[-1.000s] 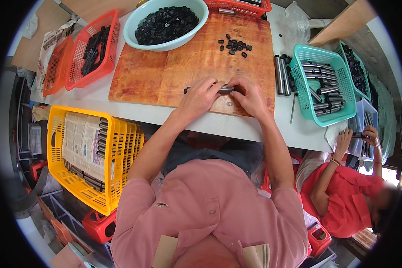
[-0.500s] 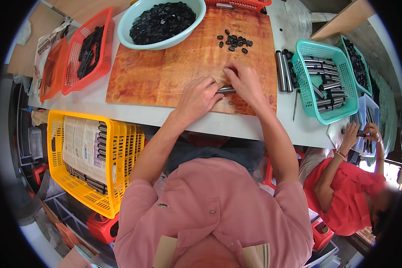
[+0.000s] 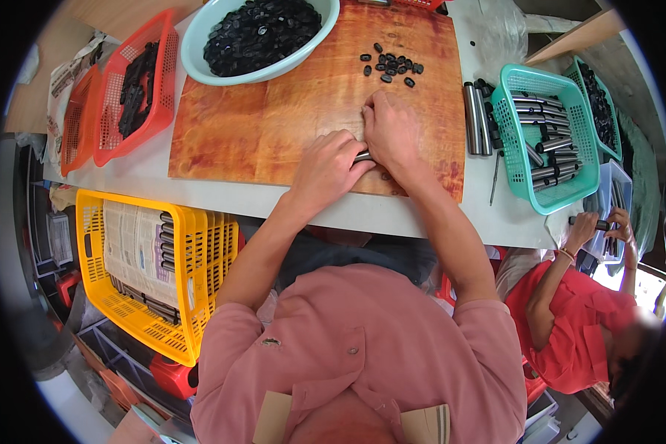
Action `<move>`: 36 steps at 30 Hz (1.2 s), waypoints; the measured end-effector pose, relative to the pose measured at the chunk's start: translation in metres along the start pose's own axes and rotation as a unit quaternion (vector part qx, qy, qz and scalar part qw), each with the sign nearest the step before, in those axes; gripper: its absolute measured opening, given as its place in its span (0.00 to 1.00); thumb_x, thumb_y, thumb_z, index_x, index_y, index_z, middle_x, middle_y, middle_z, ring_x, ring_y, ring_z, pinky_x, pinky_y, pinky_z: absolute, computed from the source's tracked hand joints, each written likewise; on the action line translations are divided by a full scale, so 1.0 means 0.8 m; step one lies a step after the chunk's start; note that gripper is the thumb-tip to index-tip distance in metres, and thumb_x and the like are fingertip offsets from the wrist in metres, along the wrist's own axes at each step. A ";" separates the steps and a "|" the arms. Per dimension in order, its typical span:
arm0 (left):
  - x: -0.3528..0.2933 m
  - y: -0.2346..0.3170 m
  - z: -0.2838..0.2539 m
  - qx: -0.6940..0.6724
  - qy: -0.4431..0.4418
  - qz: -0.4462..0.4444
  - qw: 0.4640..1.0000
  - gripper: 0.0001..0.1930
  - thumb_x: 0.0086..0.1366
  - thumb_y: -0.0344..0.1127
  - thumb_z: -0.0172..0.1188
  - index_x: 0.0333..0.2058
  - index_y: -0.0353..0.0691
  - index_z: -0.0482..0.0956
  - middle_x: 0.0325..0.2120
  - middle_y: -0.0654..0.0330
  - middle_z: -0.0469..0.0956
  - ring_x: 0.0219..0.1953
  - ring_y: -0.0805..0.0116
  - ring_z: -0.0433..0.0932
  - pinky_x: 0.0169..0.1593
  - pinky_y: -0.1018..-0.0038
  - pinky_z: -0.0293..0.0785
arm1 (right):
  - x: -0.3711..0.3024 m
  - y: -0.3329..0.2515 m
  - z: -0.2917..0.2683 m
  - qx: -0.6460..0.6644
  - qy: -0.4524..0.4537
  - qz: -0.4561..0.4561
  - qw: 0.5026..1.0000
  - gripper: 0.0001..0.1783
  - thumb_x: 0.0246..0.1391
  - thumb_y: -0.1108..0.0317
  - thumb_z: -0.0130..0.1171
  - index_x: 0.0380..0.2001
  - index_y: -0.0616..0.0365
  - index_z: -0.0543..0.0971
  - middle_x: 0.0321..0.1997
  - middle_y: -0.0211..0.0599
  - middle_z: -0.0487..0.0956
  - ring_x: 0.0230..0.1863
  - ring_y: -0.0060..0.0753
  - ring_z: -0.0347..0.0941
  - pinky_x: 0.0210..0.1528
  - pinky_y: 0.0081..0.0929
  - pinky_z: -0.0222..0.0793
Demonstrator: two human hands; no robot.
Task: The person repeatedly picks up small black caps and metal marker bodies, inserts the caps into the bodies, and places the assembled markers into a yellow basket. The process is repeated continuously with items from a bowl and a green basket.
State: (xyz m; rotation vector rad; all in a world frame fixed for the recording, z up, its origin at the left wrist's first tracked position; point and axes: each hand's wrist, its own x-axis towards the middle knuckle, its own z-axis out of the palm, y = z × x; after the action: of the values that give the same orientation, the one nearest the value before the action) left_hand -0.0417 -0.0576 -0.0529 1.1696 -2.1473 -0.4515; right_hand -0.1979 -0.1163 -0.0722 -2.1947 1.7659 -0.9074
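Note:
My left hand (image 3: 328,164) is closed round a dark silver metal tube (image 3: 362,156) lying low over the brown wooden board (image 3: 237,133). Only a short piece of the tube shows between my hands; its right end runs out of sight at my right hand (image 3: 392,135). That hand rests against it with curled fingers, and whatever they grip is hidden. Beyond my hands, several small black oval plugs (image 3: 401,65) lie loose on the board. A pale blue basin (image 3: 192,55) full of similar black pieces (image 3: 263,37) stands at the far left of the board.
Right of the board are loose metal tubes (image 3: 478,122), a thin rod (image 3: 494,179) and a green basket (image 3: 507,140) of tubes. Red baskets (image 3: 166,81) stand at left; a yellow crate (image 3: 189,277) sits below the table edge. A co-worker in red (image 3: 562,318) handles a tube at right.
My right hand has come down over the tube's right end, so less of the tube shows between my hands. The view has shifted slightly.

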 end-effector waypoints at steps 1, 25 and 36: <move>0.001 -0.001 0.002 -0.007 0.000 -0.002 1.000 0.13 0.53 0.34 0.74 0.34 0.36 0.81 0.30 0.55 0.76 0.35 0.52 0.77 0.39 0.61 0.74 | 0.000 0.001 0.000 0.001 0.002 0.003 1.000 0.07 0.58 0.67 0.61 0.34 0.59 0.78 0.35 0.47 0.81 0.39 0.52 0.77 0.44 0.47 0.69; -0.024 -0.018 0.007 0.035 0.049 -0.008 0.998 0.15 0.55 0.42 0.70 0.35 0.40 0.79 0.34 0.55 0.76 0.42 0.54 0.77 0.44 0.60 0.75 | -0.015 0.027 0.013 0.378 0.086 0.189 0.902 0.19 0.73 0.55 0.49 0.35 0.59 0.78 0.29 0.28 0.73 0.31 0.23 0.66 0.33 0.27 0.63; -0.220 -0.007 -0.268 -0.346 0.289 -0.393 0.801 0.24 0.66 0.34 0.65 0.59 0.32 0.76 0.39 0.60 0.81 0.34 0.75 0.81 0.40 0.75 0.80 | -0.002 0.065 0.026 0.333 0.037 0.117 0.935 0.16 0.71 0.58 0.55 0.37 0.61 0.79 0.29 0.27 0.73 0.30 0.20 0.65 0.32 0.22 0.61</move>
State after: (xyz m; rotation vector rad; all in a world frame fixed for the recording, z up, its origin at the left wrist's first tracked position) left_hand 0.1768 0.0882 0.0355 1.4398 -0.7658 -0.9781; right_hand -0.2291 -0.1339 -0.1148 -1.5038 1.4113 -1.2997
